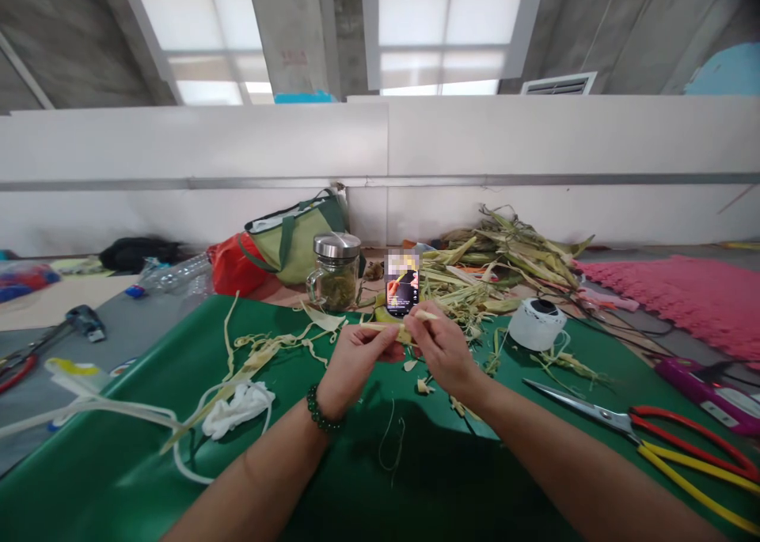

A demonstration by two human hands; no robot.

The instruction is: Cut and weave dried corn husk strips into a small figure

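My left hand (362,361), with a green bead bracelet at the wrist, pinches a pale yellow strip of corn husk (405,335). My right hand (444,350) is closed on the same husk, close beside the left fingers; a pale end sticks out above it. The fingers cover much of the strip. Just behind the hands, a phone (402,293) stands upright with a lit screen. Small husk scraps (423,386) and a thin loose thread (392,443) lie below the hands on the green mat (427,494).
Large scissors (611,421) and a white roll (537,324) lie to the right. Behind are a heap of dry husks (511,245) and a lidded glass mug (336,277). Husk strips (261,352), white cloth (241,410) and white tubing (136,410) lie left.
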